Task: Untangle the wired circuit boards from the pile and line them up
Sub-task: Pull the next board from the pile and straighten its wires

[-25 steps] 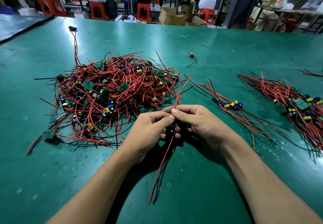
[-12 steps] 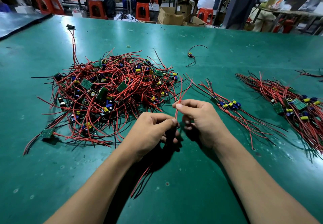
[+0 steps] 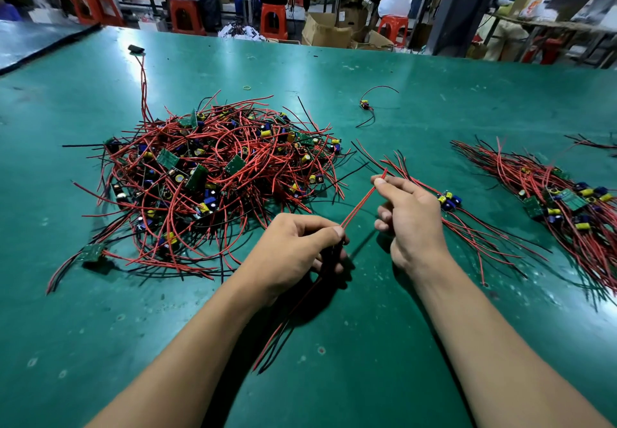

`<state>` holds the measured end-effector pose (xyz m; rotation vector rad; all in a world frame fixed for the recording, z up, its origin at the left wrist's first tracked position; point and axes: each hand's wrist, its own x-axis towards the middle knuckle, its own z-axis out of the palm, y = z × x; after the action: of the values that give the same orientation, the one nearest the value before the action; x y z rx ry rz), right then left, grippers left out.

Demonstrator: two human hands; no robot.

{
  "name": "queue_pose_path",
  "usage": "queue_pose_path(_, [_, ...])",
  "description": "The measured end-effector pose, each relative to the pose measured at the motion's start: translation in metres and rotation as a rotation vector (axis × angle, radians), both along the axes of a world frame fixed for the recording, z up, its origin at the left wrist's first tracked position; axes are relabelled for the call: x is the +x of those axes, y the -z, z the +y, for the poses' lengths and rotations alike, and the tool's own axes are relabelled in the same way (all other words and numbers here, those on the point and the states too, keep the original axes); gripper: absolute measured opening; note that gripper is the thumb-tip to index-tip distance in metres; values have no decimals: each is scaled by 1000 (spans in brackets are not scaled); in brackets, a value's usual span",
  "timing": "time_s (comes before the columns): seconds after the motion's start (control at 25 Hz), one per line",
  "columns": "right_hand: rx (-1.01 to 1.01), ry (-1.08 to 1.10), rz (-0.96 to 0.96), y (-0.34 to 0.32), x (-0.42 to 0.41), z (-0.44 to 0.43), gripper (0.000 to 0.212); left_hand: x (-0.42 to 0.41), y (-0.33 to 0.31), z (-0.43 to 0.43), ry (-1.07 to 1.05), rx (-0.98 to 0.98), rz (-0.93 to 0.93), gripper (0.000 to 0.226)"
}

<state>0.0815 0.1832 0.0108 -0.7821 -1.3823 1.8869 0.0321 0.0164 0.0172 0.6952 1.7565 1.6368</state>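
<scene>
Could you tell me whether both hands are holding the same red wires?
Yes, the left hand pinches the red wires low down while the right hand pinches their upper tips.

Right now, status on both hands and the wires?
Left hand grips the red wires at mid-length. Right hand pinches their tips, pulled straight. Pile lies left, no snag seen.

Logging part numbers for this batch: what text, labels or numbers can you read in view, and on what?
Nothing legible anywhere.
Piled circuit boards: markings too small to read.
Green board in the right bundle: any print blurred.
Cardboard boxes in the background: no readable print.
</scene>
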Motion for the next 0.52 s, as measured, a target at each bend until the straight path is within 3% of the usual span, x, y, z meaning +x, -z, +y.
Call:
queue_pose_path(0.36, [-195,-2,111,-6,-2,-4,15,-2,1,0,-84,68,-120,17])
queue_pose_path(0.52, [-520,-150,171,-16,3,4,23,-2,1,-2,-83,84,-127,18])
